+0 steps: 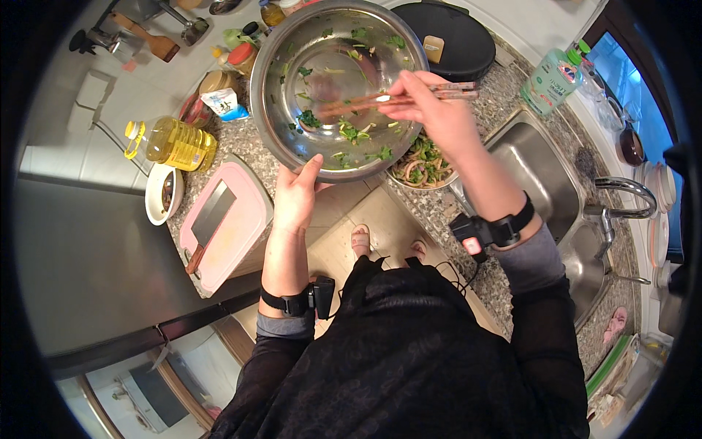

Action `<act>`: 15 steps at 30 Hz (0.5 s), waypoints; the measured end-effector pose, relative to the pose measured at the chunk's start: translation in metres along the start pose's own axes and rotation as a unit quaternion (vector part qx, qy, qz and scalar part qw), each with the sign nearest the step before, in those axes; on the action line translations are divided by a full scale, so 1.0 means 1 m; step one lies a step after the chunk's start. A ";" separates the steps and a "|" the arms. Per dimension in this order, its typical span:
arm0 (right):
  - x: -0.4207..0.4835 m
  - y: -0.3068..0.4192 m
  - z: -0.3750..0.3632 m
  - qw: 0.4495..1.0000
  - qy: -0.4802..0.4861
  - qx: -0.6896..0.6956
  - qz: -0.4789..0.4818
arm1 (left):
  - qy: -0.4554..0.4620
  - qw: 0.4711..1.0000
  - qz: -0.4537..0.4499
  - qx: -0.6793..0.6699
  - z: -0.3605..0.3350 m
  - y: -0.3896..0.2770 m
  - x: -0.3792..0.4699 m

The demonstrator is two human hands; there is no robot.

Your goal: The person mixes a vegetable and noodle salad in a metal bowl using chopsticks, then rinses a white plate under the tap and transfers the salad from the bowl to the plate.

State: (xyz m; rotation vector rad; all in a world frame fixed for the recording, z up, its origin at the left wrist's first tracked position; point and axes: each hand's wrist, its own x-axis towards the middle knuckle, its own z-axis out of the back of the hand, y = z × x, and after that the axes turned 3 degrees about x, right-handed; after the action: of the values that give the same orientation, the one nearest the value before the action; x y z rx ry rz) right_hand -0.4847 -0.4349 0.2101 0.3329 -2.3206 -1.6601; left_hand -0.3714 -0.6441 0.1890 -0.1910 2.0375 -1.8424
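Note:
My left hand [296,197] grips the near rim of a large stainless steel bowl [263,126], thumb over the edge. Scraps of green herbs [351,131] and pale bits cling to its inner wall and bottom. In my right hand [428,107] is a pair of patterned chopsticks [452,91]; their front ends reach into the bowl and are blurred. Partly hidden under the bowl's right side and my right forearm, a dish of mixed food [422,167] with green leaves and pale strips rests on the granite counter.
Left lies a pink cutting board [236,219] with a cleaver [214,211], near a white bowl [164,192] and an oil bottle [184,145]. Behind are seasoning jars [241,57] and a round black appliance [455,38]. To the right are a steel sink [540,164], faucet [625,192] and green detergent bottle [551,79].

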 end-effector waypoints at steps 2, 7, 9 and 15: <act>-0.001 -0.009 -0.015 0.996 0.034 0.049 0.073 | 0.006 1.000 0.002 0.025 -0.003 -0.001 0.001; -0.014 -0.014 0.000 0.996 -0.036 -0.082 -0.022 | -0.007 1.000 -0.006 0.018 -0.004 -0.002 0.003; -0.016 -0.007 0.015 0.996 -0.022 -0.078 -0.021 | -0.015 0.999 0.001 0.034 -0.002 -0.001 0.002; -0.020 -0.013 0.007 0.996 0.045 0.069 0.015 | 0.003 0.999 -0.006 0.039 -0.006 -0.001 0.004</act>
State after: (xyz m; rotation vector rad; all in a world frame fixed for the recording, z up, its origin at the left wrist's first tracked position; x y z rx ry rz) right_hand -0.4679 -0.4264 0.1937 0.3906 -2.3664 -1.4437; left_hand -0.3774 -0.6396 0.1893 -0.1771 1.9676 -1.9286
